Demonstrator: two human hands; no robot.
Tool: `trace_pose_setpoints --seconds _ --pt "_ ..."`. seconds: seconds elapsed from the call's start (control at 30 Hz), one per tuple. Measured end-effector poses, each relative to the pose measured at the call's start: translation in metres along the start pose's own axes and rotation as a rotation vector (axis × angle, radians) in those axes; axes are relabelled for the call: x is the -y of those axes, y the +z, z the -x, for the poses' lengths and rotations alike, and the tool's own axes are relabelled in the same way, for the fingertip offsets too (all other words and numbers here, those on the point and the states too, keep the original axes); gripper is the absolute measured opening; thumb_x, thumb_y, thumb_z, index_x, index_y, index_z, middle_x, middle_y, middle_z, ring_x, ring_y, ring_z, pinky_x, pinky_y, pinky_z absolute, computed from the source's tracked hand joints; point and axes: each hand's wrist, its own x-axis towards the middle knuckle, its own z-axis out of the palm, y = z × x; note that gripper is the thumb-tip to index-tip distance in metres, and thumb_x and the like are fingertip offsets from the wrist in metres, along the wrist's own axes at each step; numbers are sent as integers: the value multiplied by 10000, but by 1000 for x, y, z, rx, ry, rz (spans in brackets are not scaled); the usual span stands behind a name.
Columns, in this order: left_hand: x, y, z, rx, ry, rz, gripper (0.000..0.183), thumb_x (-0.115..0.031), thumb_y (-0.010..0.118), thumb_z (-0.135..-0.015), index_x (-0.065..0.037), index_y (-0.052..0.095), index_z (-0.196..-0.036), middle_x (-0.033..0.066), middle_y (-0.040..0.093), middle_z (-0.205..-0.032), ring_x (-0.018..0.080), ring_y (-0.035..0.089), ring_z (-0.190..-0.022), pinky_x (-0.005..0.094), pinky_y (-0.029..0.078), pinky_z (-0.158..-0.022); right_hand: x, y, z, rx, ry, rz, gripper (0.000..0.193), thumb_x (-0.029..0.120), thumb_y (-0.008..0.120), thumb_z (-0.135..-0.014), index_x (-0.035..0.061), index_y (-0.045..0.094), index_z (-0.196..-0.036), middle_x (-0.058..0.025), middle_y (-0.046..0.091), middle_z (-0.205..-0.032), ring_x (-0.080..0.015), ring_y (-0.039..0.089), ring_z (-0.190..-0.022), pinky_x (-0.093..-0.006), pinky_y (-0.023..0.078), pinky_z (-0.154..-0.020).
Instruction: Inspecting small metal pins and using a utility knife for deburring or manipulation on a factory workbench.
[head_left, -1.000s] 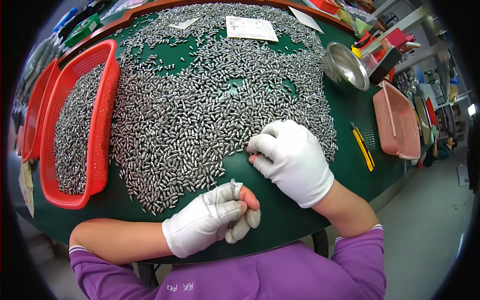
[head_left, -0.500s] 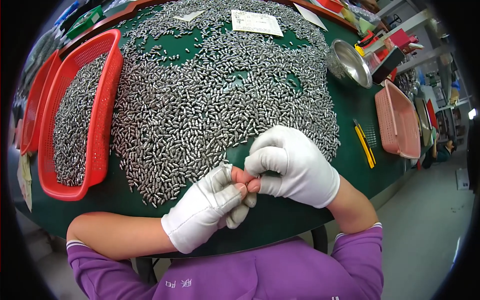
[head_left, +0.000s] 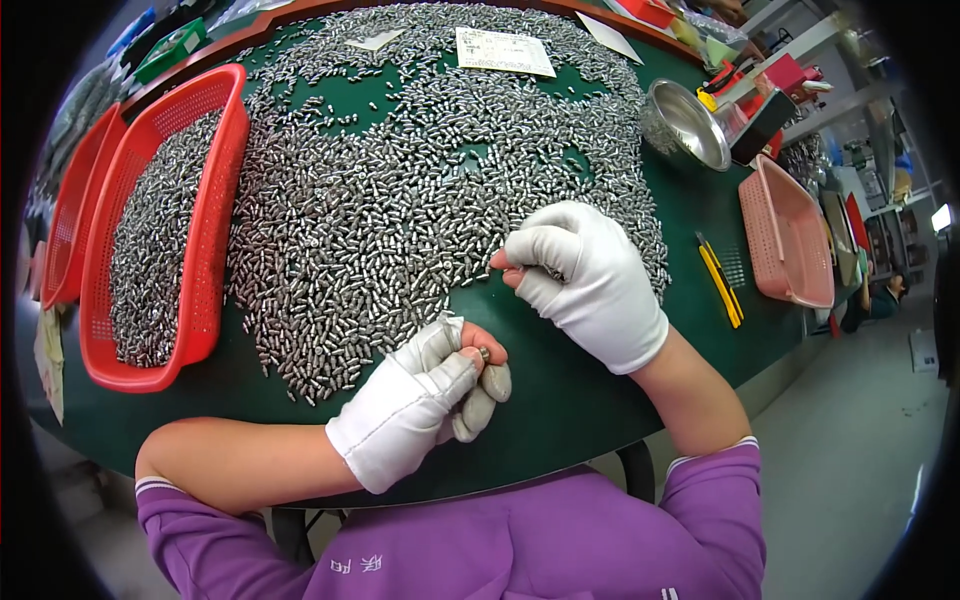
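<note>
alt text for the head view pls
Two white-gloved hands work at a green table heaped with small metal pieces: the left hand pinches one piece, the right hand picks at the heap's edge. A red basket of pieces sits left.

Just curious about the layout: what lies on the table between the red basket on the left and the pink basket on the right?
In the head view, a broad heap of small metal pieces covers the green table between the red basket and pink basket, plus a yellow tool.

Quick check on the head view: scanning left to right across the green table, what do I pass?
Red basket of metal pieces → loose heap of metal pieces → left hand → right hand → steel bowl → yellow knife → pink basket.
</note>
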Motion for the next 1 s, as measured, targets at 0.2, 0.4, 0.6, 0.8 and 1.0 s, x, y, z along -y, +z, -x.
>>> trace_pose_setpoints --seconds 0.2,0.4,0.6,0.8,1.0 --pt "-1 -1 -1 33 -24 -21 190 -265 529 -967 -108 497 -1068 49 569 -898 96 462 -627 233 383 -579 -2 5 -5 34 -141 145 207 49 760 -608 73 649 -780 -79 630 -891 -278 607 -789 -379 492 -690" --pt "-3 2 0 62 -20 -40 237 -242 557 -940 -108 487 -1123 56 580 -976 99 470 -658 233 389 -599 -3 9 -10 28 -265 259 147 113 719 -640 55 642 -751 -97 625 -923 -286 604 -858 -392 496 -703" --pt "-1 -1 0 50 4 11 246 -243 566 -944 -106 491 -1133 54 589 -979 93 479 -676 222 387 -602 -3 11 -4 21 -135 135 127 99 713 -680 58 631 -768 -101 622 -981 -288 585 -959 -381 486 -794" --pt "2 -3 0 -1 14 133 221 -190 595 -934 -146 508 -1132 27 596 -975 75 509 -706 202 411 -627 9 5 5 247 124 -414 128 113 719 -768 46 652 -855 -123 602 -1086 -246 604 -960 -339 491 -841" --pt "2 3 0 -91 42 71 129 -194 533 -967 -97 529 -1051 27 602 -886 69 493 -638 199 416 -574 14 1 6 304 154 -484 138 56 709 -755 29 616 -854 -142 568 -1146 -234 587 -1035 -332 472 -901"
